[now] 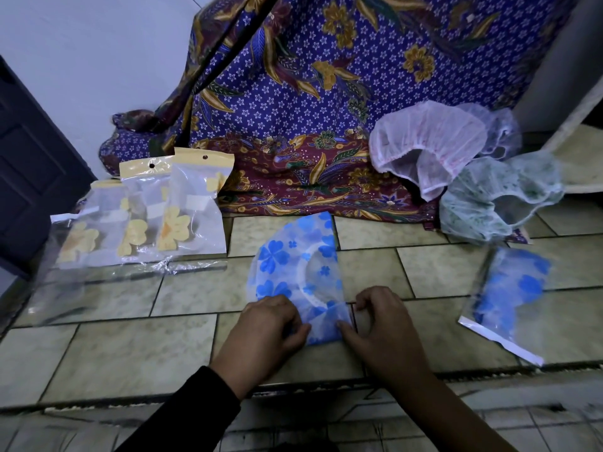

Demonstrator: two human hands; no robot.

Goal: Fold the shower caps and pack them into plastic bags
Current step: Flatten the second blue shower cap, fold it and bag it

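On the tiled floor, left hand and right hand pinch the near edge of a blue-flowered shower cap

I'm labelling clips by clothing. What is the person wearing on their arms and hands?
The left hand is bare, with a black long sleeve ending at the wrist. The right hand is bare too, and its forearm shows no sleeve. No gloves, rings or watch are visible.
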